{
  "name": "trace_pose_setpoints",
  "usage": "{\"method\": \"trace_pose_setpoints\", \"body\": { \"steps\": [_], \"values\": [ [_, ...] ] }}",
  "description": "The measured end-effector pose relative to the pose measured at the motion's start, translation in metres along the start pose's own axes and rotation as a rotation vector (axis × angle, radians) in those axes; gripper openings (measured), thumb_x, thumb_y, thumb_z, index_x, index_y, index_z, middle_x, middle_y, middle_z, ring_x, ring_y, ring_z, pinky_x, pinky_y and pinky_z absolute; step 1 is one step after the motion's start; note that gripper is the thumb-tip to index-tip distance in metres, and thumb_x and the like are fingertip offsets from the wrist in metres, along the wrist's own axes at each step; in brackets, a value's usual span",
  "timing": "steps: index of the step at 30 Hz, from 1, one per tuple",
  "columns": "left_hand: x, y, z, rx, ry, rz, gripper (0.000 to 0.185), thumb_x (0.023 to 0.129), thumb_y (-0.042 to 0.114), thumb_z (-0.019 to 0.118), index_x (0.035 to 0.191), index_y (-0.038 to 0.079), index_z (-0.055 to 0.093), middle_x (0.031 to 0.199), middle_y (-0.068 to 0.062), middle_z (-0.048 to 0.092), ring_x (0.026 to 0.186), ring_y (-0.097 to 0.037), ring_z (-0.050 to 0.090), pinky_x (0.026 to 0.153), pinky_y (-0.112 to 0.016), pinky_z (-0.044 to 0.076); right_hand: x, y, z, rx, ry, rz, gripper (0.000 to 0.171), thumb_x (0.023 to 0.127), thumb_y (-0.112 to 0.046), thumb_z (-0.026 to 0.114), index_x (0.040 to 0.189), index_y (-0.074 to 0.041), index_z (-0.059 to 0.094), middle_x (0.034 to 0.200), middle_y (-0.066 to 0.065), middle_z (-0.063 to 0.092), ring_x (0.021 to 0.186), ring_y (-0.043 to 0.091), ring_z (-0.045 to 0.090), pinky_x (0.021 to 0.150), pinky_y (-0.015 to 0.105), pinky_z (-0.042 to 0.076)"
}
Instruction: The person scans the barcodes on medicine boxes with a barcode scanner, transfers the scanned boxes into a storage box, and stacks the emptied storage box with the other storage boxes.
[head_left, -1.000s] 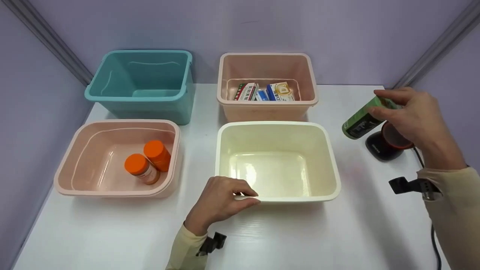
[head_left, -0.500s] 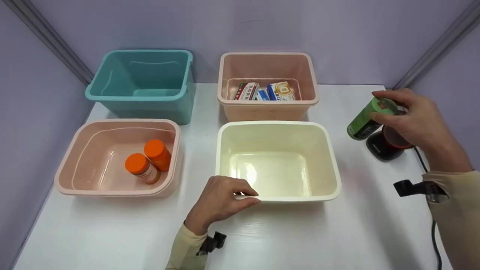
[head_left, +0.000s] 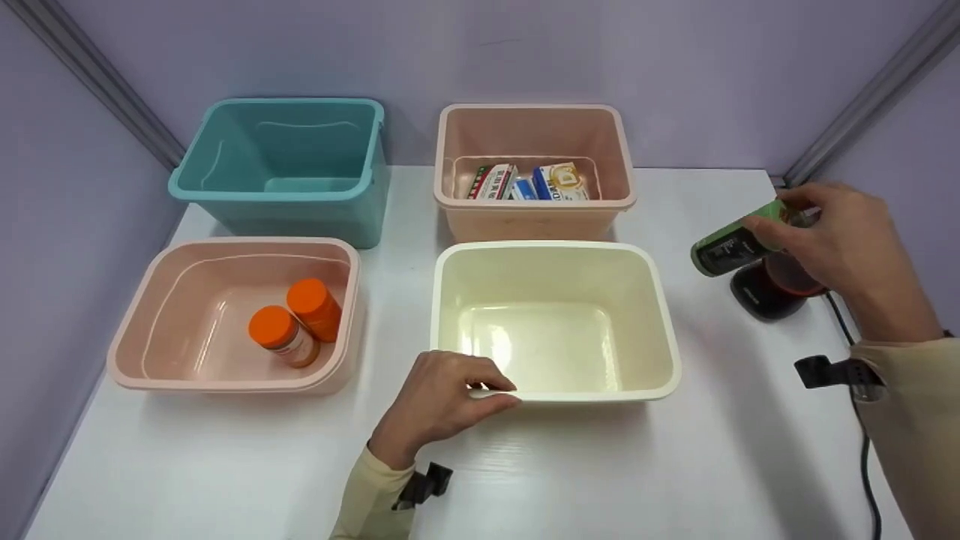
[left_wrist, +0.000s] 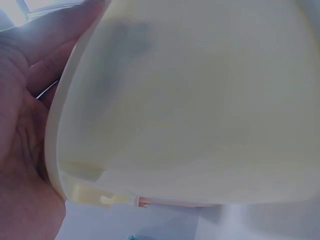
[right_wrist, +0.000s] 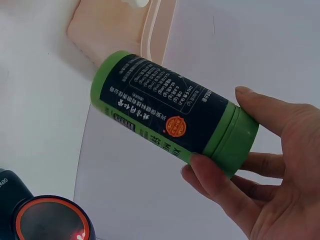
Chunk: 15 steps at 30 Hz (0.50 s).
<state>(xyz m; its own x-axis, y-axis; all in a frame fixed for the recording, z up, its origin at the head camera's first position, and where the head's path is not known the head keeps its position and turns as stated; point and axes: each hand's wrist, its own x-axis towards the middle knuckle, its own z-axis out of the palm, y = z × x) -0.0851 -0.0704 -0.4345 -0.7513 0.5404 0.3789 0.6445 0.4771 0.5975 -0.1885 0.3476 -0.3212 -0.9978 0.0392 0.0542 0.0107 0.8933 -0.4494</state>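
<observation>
My left hand point(head_left: 442, 405) grips the front rim of a cream plastic basin point(head_left: 630, 330), thumb outside and fingers over the edge. In the left wrist view the basin's outer wall point(left_wrist: 190, 110) fills most of the picture beside the palm. My right hand point(head_left: 847, 240) holds a green bottle with a dark label point(head_left: 731, 244) by its cap end, tilted with its base toward the left. In the right wrist view the bottle point(right_wrist: 155, 107) shows printed text and an orange seal, with thumb and fingers round the green cap. A black scanner point(head_left: 769, 289) with a red-ringed window stands under the bottle.
A pink basin point(head_left: 187, 375) at left holds two orange-capped bottles point(head_left: 292, 330). Behind stand a teal bin point(head_left: 300, 217) and a pink bin point(head_left: 532, 221) holding several medicine boxes point(head_left: 559, 182). A black cable point(head_left: 866, 465) runs along the right side. Walls enclose the table's back and sides.
My right hand has turned the green bottle about above the scanner; its top faced the head camera half a second ago, and its label side shows now. My left hand stays on the rim.
</observation>
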Motion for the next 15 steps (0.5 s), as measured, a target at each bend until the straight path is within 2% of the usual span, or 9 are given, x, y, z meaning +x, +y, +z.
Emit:
{"method": "trace_pose_setpoints", "body": {
  "steps": [3,8,10,12,15],
  "values": [
    [0.0,-0.0004,0.0004,0.0,0.0,-0.004,0.013,0.084,0.037,0.077,0.084,0.024,0.08,0.08,0.021,0.068,0.069,0.009,0.056,0.061,-0.018,0.043,0.0003,0.0014,-0.0003,0.023,-0.039,-0.003,0.069,0.093,-0.05,0.06,0.137,0.003,0.052,0.127,0.034,0.049,0.112,0.05,0.047,0.081,0.063,0.043],
    [-0.0002,-0.001,0.0009,0.008,0.004,0.002,0.013,0.083,0.037,0.077,0.084,0.025,0.08,0.08,0.021,0.068,0.067,0.009,0.056,0.06,-0.018,0.042,-0.0018,0.0045,-0.0039,0.098,-0.099,-0.065,0.051,0.095,-0.034,0.064,0.138,-0.009,0.056,0.139,0.029,0.044,0.124,0.051,0.04,0.089,0.065,0.035],
    [-0.0001,-0.001,0.001,0.014,0.009,0.008,0.013,0.083,0.038,0.077,0.083,0.025,0.08,0.079,0.021,0.068,0.066,0.009,0.055,0.059,-0.018,0.041,-0.0036,0.0063,-0.0054,0.146,-0.123,-0.079,0.045,0.095,-0.026,0.066,0.137,-0.013,0.058,0.141,0.023,0.045,0.125,0.045,0.041,0.089,0.056,0.038],
    [0.0,-0.0012,0.0009,0.018,0.013,0.012,0.013,0.083,0.038,0.077,0.083,0.025,0.08,0.079,0.021,0.068,0.066,0.008,0.055,0.059,-0.018,0.041,-0.0056,0.0078,-0.0059,0.196,-0.136,-0.098,0.042,0.094,-0.018,0.067,0.135,-0.015,0.06,0.138,0.016,0.046,0.118,0.035,0.047,0.087,0.041,0.043],
    [-0.0002,-0.0012,0.0009,0.019,0.019,0.017,0.013,0.083,0.038,0.077,0.083,0.024,0.08,0.079,0.02,0.068,0.066,0.008,0.056,0.059,-0.019,0.042,-0.0078,0.0091,-0.0042,0.255,-0.138,-0.141,0.041,0.092,-0.011,0.068,0.132,-0.015,0.062,0.129,0.006,0.047,0.101,0.016,0.055,0.074,0.019,0.043]
  ]
}}
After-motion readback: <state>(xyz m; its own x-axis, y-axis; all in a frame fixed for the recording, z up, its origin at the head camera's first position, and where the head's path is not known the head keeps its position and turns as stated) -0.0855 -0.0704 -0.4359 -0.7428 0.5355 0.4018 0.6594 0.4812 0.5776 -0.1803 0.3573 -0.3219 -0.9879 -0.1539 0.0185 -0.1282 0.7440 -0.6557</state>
